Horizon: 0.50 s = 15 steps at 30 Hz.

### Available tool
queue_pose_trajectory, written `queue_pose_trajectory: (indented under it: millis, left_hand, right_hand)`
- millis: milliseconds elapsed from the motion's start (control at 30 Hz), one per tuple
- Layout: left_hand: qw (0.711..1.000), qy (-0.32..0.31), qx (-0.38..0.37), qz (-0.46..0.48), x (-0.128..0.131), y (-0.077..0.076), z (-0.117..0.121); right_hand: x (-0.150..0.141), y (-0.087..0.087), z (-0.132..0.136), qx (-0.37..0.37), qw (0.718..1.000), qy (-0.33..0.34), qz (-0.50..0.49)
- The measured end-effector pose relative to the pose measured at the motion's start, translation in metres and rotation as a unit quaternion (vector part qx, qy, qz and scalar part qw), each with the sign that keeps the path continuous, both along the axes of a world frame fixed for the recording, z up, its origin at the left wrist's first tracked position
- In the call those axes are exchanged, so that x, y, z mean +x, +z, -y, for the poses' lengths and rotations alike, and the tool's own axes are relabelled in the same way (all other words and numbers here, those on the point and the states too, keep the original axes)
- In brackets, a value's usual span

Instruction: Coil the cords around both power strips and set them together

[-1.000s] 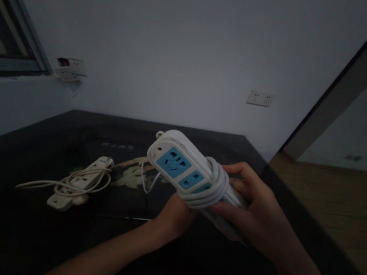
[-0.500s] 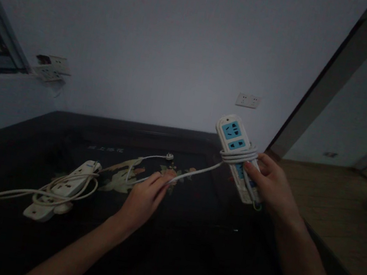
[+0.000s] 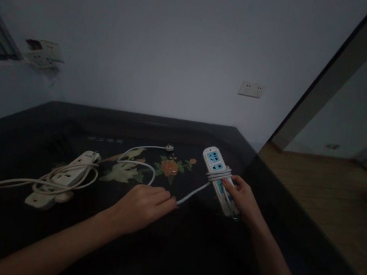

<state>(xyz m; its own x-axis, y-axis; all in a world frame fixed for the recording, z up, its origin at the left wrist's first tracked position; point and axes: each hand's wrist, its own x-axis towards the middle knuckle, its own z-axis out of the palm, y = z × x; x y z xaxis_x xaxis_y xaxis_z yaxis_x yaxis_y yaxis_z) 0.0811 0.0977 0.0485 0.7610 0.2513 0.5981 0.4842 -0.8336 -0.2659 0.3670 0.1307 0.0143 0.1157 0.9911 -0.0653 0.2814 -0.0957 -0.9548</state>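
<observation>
A white power strip with blue socket panels [image 3: 213, 157] is tilted on or just above the dark table, and its lower half is gripped by my right hand [image 3: 241, 198]. Several turns of its white cord [image 3: 219, 174] wrap around the strip's middle. My left hand [image 3: 148, 206] is closed around the same cord, left of the strip, with a short stretch running between the two hands. Beyond my left hand the cord loops over the table and ends at a plug [image 3: 169, 148].
A second white power strip [image 3: 71, 175] lies at the left with its cord tangled around it. The dark tabletop [image 3: 157, 128] carries a flower print. Wall sockets [image 3: 251, 89] are behind it, more sockets [image 3: 45, 54] at left. Wooden floor [image 3: 303, 175] lies to the right.
My right hand has lowered the power strip toward the table and moved it slightly left. My left hand has shifted a little right and down along the cord. The view has shifted slightly.
</observation>
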Motion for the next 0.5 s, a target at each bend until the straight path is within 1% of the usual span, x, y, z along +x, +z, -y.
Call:
queue_pose_trajectory:
  millis: [67, 133, 200, 267, 367, 433, 500]
  left_hand:
    - [0.999, -0.037, 0.016, -0.013, 0.004, 0.015, 0.005]
    - [0.998, -0.053, 0.037, -0.016, 0.006, 0.033, 0.007]
    - [0.996, -0.065, 0.057, -0.025, 0.004, 0.049, 0.005]
    - [0.994, -0.073, 0.067, -0.047, 0.001, 0.059, 0.0]
    - [0.992, -0.072, 0.051, -0.091, -0.003, 0.063, -0.007]
    - [0.99, -0.076, 0.014, -0.119, -0.002, 0.062, -0.01]
    - [0.987, -0.087, -0.03, -0.134, 0.002, 0.059, -0.012]
  right_hand:
    - [-0.007, -0.008, 0.002, -0.006, 0.999, 0.025, 0.035]
    - [-0.016, -0.012, 0.006, -0.014, 0.996, 0.062, 0.064]
    - [-0.027, -0.011, 0.013, -0.022, 0.991, 0.104, 0.083]
    - [-0.036, -0.007, 0.02, -0.027, 0.98, 0.162, 0.115]
    - [-0.046, 0.0, 0.03, -0.031, 0.945, 0.256, 0.201]
    - [-0.051, 0.003, 0.034, -0.032, 0.922, 0.298, 0.247]
    - [-0.054, 0.005, 0.036, -0.025, 0.906, 0.329, 0.264]
